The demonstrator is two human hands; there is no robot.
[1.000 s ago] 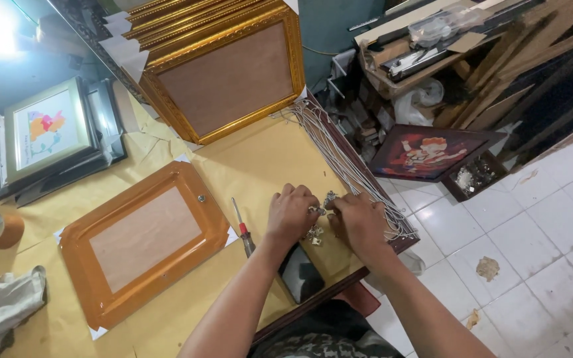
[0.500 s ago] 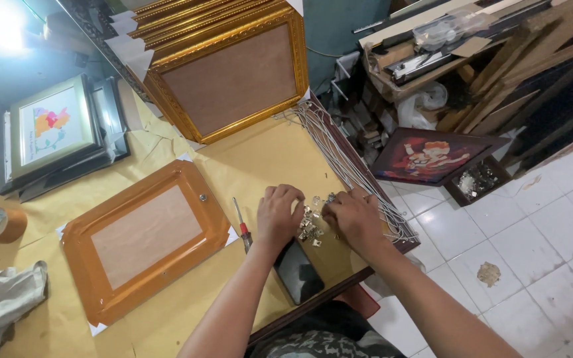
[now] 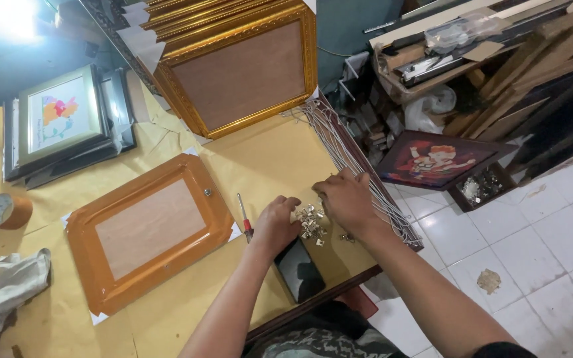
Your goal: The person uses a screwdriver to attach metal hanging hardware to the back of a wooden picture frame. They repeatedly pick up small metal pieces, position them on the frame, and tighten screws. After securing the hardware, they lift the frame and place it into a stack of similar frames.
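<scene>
Both hands have edged apart since a moment ago, left hand (image 3: pixel 274 224) and right hand (image 3: pixel 343 199) now curled, fingers picking at the small heap of shiny metal clips (image 3: pixel 310 221) on the yellow paper-covered table (image 3: pixel 260 166), beside the untouched orange wooden frame (image 3: pixel 146 231), sorting seemingly unfinished.

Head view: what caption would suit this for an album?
Both hands, left and right, sort small metal clips beside an orange frame.

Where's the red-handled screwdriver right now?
In the head view, the red-handled screwdriver lies on the yellow-papered table, between the orange wooden frame and the left hand.
</scene>
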